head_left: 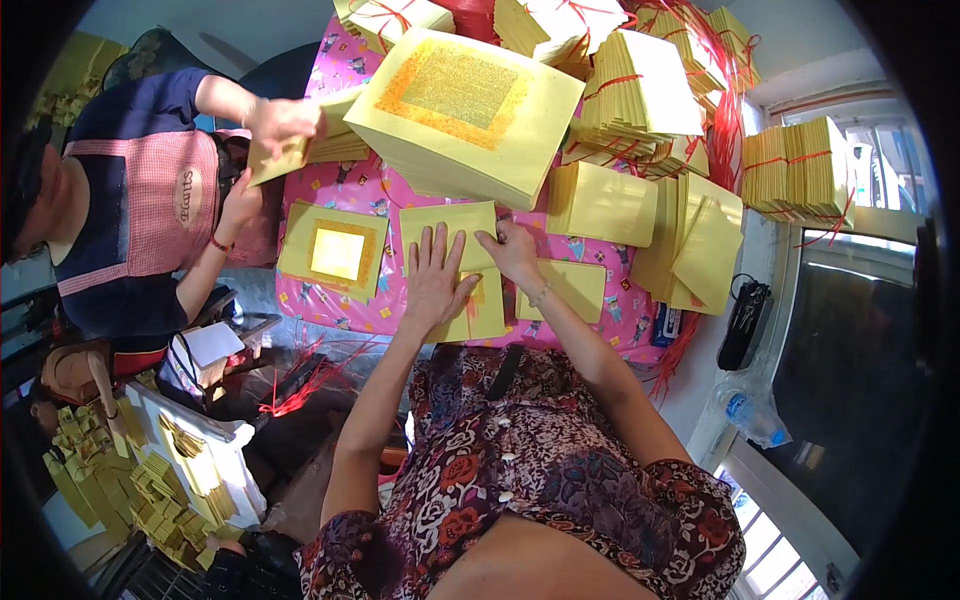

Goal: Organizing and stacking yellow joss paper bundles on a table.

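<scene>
A yellow paper sheet lies on the pink patterned tablecloth in front of me, with a reddish printed patch partly showing under my hands. My left hand rests flat on it, fingers stretched and slightly spread. At its upper right edge, my right hand has its fingers curled in, closed on the paper's edge. Another yellow sheet lies under the right wrist. To the left is a yellow sheet with a shiny gold square framed in orange.
Beyond my hands rises a tall stack of yellow paper. Bundles tied with red string fill the back right. Loose yellow sheets lie at the right. A co-worker at the left handles yellow paper. A plastic bottle sits by the window.
</scene>
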The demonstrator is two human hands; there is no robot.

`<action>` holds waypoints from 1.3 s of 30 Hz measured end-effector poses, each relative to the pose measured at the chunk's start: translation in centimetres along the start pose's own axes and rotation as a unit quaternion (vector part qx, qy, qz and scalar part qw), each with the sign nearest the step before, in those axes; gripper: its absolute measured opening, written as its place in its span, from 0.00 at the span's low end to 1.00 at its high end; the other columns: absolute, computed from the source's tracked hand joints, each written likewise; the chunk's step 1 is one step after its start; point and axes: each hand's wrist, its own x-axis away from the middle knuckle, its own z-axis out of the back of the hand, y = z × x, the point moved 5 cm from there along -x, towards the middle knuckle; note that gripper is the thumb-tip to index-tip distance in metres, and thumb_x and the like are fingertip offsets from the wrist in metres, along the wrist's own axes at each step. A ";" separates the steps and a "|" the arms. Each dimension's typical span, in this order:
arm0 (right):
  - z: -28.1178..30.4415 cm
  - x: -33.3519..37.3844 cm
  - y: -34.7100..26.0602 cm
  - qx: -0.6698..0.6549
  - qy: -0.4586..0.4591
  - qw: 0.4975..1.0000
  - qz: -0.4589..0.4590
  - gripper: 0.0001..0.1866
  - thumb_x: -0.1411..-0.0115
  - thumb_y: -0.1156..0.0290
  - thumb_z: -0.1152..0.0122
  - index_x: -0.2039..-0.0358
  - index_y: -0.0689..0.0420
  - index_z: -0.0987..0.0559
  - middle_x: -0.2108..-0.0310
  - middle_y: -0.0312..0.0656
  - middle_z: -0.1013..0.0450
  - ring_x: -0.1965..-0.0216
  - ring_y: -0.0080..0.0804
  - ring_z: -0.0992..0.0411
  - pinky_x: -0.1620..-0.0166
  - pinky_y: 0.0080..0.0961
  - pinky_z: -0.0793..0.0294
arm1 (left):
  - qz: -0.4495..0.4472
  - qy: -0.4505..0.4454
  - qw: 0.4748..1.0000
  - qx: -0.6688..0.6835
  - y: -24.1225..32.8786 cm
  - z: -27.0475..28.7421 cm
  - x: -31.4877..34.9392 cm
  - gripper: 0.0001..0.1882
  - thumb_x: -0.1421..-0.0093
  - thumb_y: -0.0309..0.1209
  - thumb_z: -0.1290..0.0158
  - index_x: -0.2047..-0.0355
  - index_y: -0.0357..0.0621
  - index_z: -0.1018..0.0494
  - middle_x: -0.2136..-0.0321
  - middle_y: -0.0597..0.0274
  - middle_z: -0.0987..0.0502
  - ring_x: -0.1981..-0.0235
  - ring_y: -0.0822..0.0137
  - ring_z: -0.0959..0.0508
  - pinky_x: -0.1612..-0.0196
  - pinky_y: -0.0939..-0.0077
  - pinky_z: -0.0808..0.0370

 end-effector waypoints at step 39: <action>-1.1 3.9 -3.1 0.116 -0.062 0.972 0.192 0.16 0.49 0.60 0.34 0.67 0.54 0.29 0.69 0.40 0.30 0.61 0.41 0.29 0.60 0.39 0.30 | -0.022 -0.043 0.999 -0.007 -2.3 -0.7 2.7 0.48 0.41 0.58 0.53 0.31 0.42 0.57 0.31 0.41 0.60 0.30 0.45 0.62 0.31 0.52 0.60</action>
